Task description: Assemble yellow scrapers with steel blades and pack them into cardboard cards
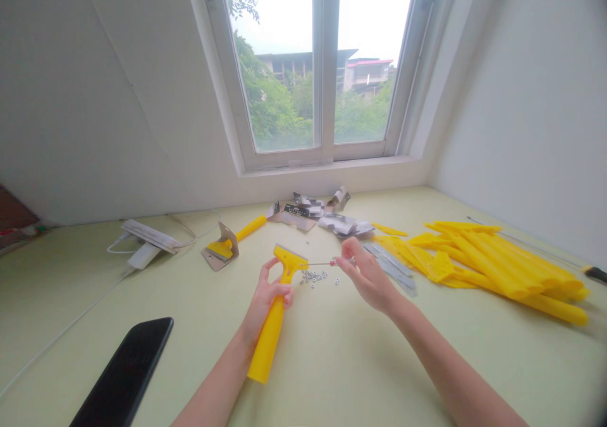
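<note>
Yellow scraper (272, 332): left of the middle of the pale green surface (360, 357), wide head towards the far edge, thick handle slanting towards the near side
Left hand (272, 297): fingers curled closed round the scraper's neck, thumb across it
Right hand (367, 275): fingers pinched nearly shut on the grip of a thin screwdriver (320, 264), its shaft pointing at the side of the scraper's head; too small to tell whether the tip sits in a screw
Handling: the scraper looks light, stiff and plastic, its smooth handle perhaps a little slippery; the narrow neck or handle seems the best hold, clear of the head's front edge
Small metal hardware (315, 276): loose, just beside the scraper's head
Flat metal strips (391, 266): beyond the right hand
Yellow handles (516, 266): heaped towards the right edge
Crumpled packaging (345, 224): near the far edge, below the window (326, 66)
Second scraper (251, 227): far left of centre, head against bent card
Black phone (126, 370): near left corner
</note>
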`<state>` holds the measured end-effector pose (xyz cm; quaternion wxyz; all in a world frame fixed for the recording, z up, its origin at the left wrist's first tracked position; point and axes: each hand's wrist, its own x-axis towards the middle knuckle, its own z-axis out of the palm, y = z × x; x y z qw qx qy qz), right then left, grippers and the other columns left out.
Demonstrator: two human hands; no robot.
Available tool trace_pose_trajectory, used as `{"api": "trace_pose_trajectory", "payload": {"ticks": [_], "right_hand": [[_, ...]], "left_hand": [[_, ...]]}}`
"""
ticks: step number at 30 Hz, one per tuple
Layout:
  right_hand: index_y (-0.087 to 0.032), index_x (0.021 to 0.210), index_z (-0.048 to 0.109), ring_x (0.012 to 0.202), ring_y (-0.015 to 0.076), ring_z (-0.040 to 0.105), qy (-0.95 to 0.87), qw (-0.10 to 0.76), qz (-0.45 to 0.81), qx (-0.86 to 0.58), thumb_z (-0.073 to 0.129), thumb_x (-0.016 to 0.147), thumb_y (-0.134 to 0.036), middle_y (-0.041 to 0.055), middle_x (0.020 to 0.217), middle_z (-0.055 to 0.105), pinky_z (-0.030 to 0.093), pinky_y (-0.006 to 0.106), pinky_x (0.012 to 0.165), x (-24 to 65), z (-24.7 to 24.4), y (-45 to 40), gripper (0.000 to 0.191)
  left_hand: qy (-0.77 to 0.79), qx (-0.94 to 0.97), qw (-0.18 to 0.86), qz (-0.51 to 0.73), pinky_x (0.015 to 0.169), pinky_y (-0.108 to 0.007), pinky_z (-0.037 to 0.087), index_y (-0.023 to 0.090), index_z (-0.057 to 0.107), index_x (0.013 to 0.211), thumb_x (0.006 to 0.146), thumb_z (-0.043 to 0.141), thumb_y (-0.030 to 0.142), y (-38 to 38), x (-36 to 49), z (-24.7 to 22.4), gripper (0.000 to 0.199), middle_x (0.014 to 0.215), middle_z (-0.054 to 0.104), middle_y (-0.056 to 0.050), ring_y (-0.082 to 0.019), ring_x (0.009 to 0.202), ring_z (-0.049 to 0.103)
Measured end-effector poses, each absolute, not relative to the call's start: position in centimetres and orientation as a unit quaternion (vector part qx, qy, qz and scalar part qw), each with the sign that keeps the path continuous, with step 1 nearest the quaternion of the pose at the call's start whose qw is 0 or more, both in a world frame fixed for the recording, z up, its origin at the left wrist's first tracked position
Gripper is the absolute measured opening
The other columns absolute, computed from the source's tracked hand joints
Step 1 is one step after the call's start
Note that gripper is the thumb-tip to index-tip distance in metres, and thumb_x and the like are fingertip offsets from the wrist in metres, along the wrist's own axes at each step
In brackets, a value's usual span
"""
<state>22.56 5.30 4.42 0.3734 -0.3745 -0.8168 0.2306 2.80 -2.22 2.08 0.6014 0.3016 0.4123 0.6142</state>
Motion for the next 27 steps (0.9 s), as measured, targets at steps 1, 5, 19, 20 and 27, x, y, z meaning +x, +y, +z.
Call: {"api": "trace_pose_trajectory", "payload": {"ticks": [1, 5, 19, 20, 27], "right_hand": [[-0.021, 0.079, 0.039, 0.063, 0.0124, 0.050, -0.821, 0.374, 0.235, -0.363, 0.041, 0.084, -0.031, -0.0011, 0.073, 0.052, 0.038, 0.024, 0.056, 22.61, 4.48, 5.25, 0.011], [-0.021, 0.080, 0.039, 0.063, 0.0116, 0.048, -0.825, 0.388, 0.235, -0.337, 0.044, 0.082, -0.027, -0.0016, 0.071, 0.049, 0.038, 0.022, 0.055, 22.63, 4.69, 5.13, 0.008], [-0.020, 0.070, 0.045, 0.050, 0.0106, 0.045, -0.817, 0.364, 0.211, -0.394, 0.037, 0.086, -0.036, -0.0032, 0.057, 0.050, 0.032, 0.023, 0.049, 22.63, 4.50, 5.44, 0.024], [-0.020, 0.073, 0.044, 0.054, 0.0113, 0.047, -0.819, 0.363, 0.225, -0.384, 0.038, 0.085, -0.035, -0.0026, 0.061, 0.052, 0.034, 0.023, 0.050, 22.66, 4.59, 5.37, 0.020], [-0.020, 0.077, 0.042, 0.063, 0.0125, 0.049, -0.829, 0.378, 0.249, -0.329, 0.041, 0.083, -0.030, -0.0008, 0.070, 0.052, 0.040, 0.024, 0.056, 22.75, 4.93, 5.16, 0.011]], "left_hand": [[0.413, 0.302, 0.601, 0.614, 0.048, -0.019, 0.028, 0.028, 0.030, 0.114, 0.062, 0.055, 0.013, -2.22, 2.79, 2.08, 0.060, 0.060, 0.050, 0.006, -0.006, 0.044, 0.040], [0.417, 0.304, 0.598, 0.613, 0.048, -0.020, 0.029, 0.028, 0.029, 0.115, 0.061, 0.055, 0.013, -2.21, 2.78, 2.11, 0.061, 0.059, 0.050, 0.006, -0.006, 0.044, 0.040], [0.403, 0.309, 0.601, 0.617, 0.047, -0.019, 0.029, 0.026, 0.030, 0.114, 0.060, 0.056, 0.012, -2.08, 2.69, 1.83, 0.062, 0.057, 0.047, 0.007, -0.006, 0.044, 0.040], [0.402, 0.309, 0.600, 0.618, 0.047, -0.019, 0.029, 0.026, 0.029, 0.114, 0.060, 0.056, 0.012, -2.05, 2.65, 1.79, 0.062, 0.057, 0.048, 0.006, -0.006, 0.044, 0.040], [0.408, 0.291, 0.599, 0.625, 0.047, -0.018, 0.029, 0.028, 0.032, 0.113, 0.059, 0.058, 0.013, -2.01, 2.59, 1.80, 0.062, 0.054, 0.046, 0.007, -0.006, 0.044, 0.040]]}}
